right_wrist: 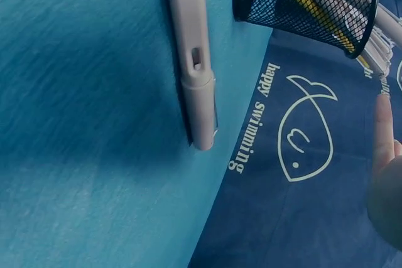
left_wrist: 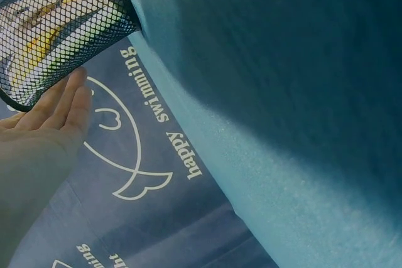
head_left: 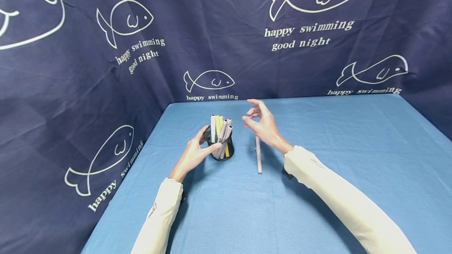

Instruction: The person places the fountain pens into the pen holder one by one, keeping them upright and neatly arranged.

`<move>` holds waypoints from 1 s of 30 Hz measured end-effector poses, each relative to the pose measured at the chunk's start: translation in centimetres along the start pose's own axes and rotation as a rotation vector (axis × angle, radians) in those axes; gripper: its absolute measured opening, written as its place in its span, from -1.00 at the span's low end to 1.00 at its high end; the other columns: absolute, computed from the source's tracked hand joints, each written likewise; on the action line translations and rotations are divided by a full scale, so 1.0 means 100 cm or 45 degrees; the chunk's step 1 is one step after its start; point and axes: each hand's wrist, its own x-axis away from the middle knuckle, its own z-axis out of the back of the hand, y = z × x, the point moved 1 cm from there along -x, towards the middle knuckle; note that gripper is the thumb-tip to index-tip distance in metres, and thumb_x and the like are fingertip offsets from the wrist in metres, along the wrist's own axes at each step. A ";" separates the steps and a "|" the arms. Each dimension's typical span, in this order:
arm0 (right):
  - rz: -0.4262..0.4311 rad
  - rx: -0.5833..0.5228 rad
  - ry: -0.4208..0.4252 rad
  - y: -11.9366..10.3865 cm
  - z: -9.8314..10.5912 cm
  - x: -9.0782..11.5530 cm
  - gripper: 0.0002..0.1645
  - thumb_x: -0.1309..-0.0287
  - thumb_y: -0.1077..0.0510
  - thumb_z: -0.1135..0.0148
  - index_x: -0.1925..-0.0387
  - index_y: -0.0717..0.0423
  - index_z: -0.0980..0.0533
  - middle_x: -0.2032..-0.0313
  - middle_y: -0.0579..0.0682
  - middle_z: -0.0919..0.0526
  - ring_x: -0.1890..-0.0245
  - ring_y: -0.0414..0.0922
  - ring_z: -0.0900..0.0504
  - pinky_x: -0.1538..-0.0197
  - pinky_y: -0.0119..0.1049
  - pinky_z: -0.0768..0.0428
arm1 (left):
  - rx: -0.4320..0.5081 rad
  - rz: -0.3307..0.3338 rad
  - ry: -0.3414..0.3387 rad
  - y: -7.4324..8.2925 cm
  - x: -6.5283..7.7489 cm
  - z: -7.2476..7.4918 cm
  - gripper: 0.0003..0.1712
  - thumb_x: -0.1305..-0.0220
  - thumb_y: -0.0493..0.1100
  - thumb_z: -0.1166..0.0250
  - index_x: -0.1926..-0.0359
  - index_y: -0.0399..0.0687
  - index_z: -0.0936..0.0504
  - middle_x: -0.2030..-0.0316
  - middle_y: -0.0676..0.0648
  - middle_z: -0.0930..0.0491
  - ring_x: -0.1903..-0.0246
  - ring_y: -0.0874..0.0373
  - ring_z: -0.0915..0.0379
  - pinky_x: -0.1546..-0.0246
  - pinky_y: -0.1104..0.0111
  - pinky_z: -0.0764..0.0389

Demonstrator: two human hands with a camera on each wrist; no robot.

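Note:
A black mesh pen holder point(head_left: 230, 148) stands upright on the cloth, holding several pens point(head_left: 222, 128) in white, yellow and pale pinkish grey. My left hand point(head_left: 193, 155) grips it, thumb across the near side and fingers round the far left; the left wrist view shows the fingers against the mesh point(left_wrist: 69, 29). To the right of the holder my right hand point(head_left: 265, 126) is raised above the cloth, fingers loosely bent and holding nothing. Below it, apart from the holder, lies a capped pinkish-grey pen point(head_left: 259, 156), seen close up in the right wrist view.
A blue cloth point(head_left: 226, 214) covers the table. Dark blue curtains point(head_left: 212, 22) with white fish drawings and lettering hang along the back and both sides, close behind the holder.

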 end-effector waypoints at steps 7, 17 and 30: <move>-0.037 0.016 0.002 0.005 0.008 0.004 -0.32 -0.30 0.44 -0.30 -0.40 0.31 -0.32 0.09 0.40 -0.46 0.16 0.01 -0.61 0.17 -0.22 -0.73 | -0.010 -0.010 0.001 0.000 0.000 0.000 0.00 -0.28 0.17 -0.48 -0.58 -0.01 -0.23 -0.25 -0.16 -0.57 -0.21 -0.10 -0.52 -0.22 -0.12 -0.44; -0.125 0.050 -0.024 0.010 0.017 0.011 -0.30 -0.31 0.44 -0.29 -0.43 0.27 -0.30 0.05 0.39 -0.45 0.13 0.05 -0.62 0.15 -0.15 -0.73 | -0.006 -0.007 0.003 0.001 0.000 0.000 0.00 -0.27 0.16 -0.49 -0.58 0.01 -0.23 -0.26 -0.17 -0.57 -0.22 -0.10 -0.52 -0.23 -0.11 -0.44; -0.218 0.117 -0.054 0.019 0.030 0.022 -0.28 -0.35 0.38 -0.28 -0.46 0.26 -0.26 0.03 0.34 -0.45 0.09 0.17 -0.61 0.12 -0.12 -0.73 | -0.029 0.010 0.004 0.000 -0.001 0.000 0.00 -0.28 0.16 -0.48 -0.59 -0.01 -0.22 -0.27 -0.18 -0.56 -0.21 -0.12 -0.51 -0.22 -0.11 -0.45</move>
